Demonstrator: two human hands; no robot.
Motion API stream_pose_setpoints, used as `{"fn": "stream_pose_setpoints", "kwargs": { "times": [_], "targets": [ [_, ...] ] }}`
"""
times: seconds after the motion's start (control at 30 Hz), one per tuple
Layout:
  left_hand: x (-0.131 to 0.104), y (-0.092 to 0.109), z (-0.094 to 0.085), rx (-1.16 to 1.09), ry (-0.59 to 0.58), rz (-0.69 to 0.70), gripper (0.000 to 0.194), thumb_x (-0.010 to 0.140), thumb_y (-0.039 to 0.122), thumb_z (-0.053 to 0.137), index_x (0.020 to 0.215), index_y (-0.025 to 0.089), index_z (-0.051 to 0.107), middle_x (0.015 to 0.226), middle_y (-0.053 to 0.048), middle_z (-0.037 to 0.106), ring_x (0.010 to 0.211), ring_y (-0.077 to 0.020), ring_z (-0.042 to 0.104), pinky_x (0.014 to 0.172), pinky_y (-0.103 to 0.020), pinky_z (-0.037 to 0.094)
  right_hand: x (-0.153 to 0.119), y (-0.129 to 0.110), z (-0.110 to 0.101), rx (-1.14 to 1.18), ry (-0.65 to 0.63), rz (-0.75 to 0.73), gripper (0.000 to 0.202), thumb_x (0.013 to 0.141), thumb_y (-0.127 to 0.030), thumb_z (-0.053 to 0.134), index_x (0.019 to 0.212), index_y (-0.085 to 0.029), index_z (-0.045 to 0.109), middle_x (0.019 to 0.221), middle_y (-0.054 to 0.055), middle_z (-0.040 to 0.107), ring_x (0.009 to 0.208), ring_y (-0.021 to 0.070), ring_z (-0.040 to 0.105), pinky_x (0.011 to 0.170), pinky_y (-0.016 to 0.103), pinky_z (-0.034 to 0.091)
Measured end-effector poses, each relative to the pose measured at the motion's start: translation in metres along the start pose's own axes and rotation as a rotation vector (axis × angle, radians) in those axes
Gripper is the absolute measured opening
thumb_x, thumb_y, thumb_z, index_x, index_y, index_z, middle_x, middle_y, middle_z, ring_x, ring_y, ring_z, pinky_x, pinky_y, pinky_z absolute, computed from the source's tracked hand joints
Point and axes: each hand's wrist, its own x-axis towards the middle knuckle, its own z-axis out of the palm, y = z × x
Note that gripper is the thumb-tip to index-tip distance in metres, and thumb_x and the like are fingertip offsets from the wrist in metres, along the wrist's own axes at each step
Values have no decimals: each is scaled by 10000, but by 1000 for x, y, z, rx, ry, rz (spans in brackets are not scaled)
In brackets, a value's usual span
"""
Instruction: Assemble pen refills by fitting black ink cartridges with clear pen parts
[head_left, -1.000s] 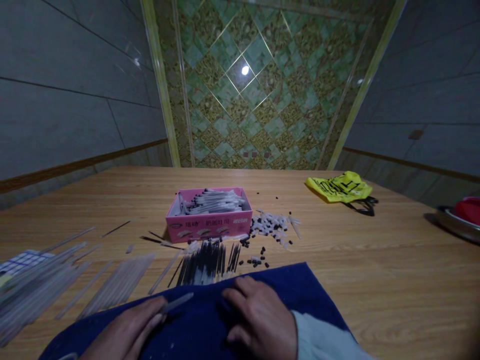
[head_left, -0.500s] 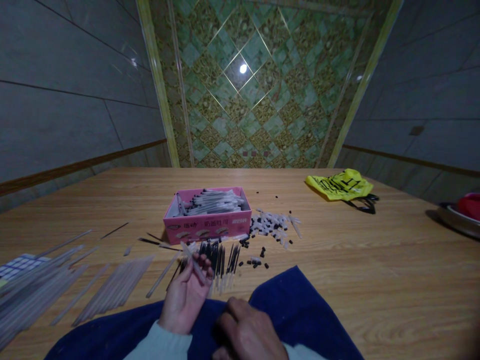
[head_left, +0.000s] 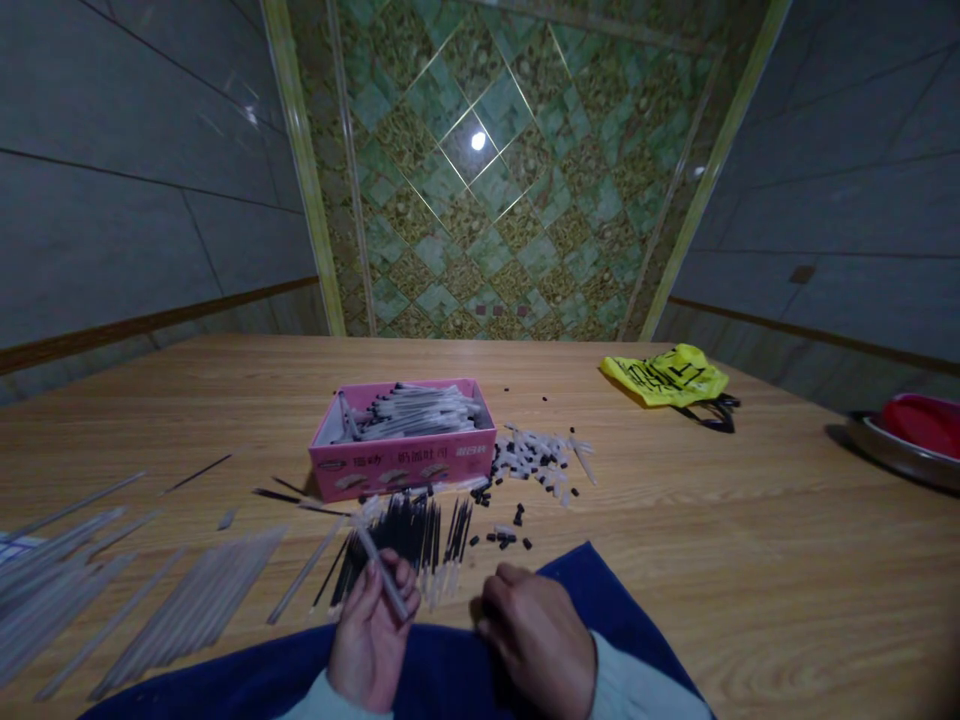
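1. A left hand (head_left: 376, 625), palm turned up, holds a translucent tube (head_left: 382, 575) at the near edge of a wooden table (head_left: 750, 540). The thumb and curled fingers pinch the tube along its nearer part, leaving the far part sticking out.

2. At right, the other hand, the right hand (head_left: 536, 630), bends knuckles-up over a blue cloth (head_left: 450, 665), apart from the tube. Its fingers curl inward and hide their tips; whether they grip anything, one cannot tell.

3. For a sound hold, a light pinch between thumb and fingertips seems best, firm enough to stop the tube rolling, with both ends left free. Care appears due at the far end, seen against a row of dark rods (head_left: 401, 530) that a careless sweep could scatter.

4. The tube's long axis slants across the view: the far end points away from the person and somewhat left, toward the front left of a pink box (head_left: 409, 470); the near end faces back and rightward, toward the cloth. How steeply it tilts is hard to judge.

5. The tube sits between the box and the cloth, with loose tubes (head_left: 199, 600) to the left and scattered small caps (head_left: 536, 455) beyond the right hand.
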Motion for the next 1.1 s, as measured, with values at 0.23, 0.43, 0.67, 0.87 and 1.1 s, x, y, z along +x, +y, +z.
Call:
{"fn": "stream_pose_setpoints", "kwargs": {
  "times": [0.23, 0.43, 0.67, 0.87, 1.1],
  "targets": [
    [-11, -3, 5, 92, 28, 56, 193, 644, 274, 728, 774, 165, 638, 588, -1, 528, 552, -101, 472, 463, -196, 389, 15, 12, -9, -43, -192, -4, 106, 713, -310, 633, 757, -248, 707, 758, 37, 715, 752, 219, 649, 588, 259, 383],
    [-5, 6, 0, 92, 83, 254, 146, 697, 282, 669, 767, 173, 602, 534, 25, 492, 506, -81, 434, 410, -156, 336, 59, -11, -11, 108, 1, -267, 209, 757, -188, 557, 923, -237, 675, 880, 20, 655, 840, 163, 578, 662, 235, 381],
    [-9, 9, -5, 116, 110, 393, 125, 749, 289, 621, 773, 179, 566, 468, 57, 430, 426, -60, 361, 378, -145, 293, 91, -38, 24, 158, 35, -627, 367, 776, -359, 630, 1127, -264, 577, 1219, 7, 541, 1095, 211, 428, 891, 326, 349],
    [-7, 10, -3, 108, 173, 418, 194, 705, 329, 655, 743, 178, 539, 441, 67, 408, 398, -59, 329, 354, -151, 250, 97, -29, 38, 79, 15, -702, 344, 808, -378, 609, 1099, -206, 543, 1249, 28, 523, 1156, 216, 376, 963, 359, 298],
    [-4, 11, -1, 98, 283, 387, 218, 680, 345, 671, 713, 173, 541, 432, 57, 424, 419, -77, 356, 380, -176, 296, 91, -8, 33, 65, 28, -582, 233, 793, -259, 618, 1020, -227, 577, 1138, 39, 564, 1068, 221, 416, 891, 363, 320]
  ]
}}
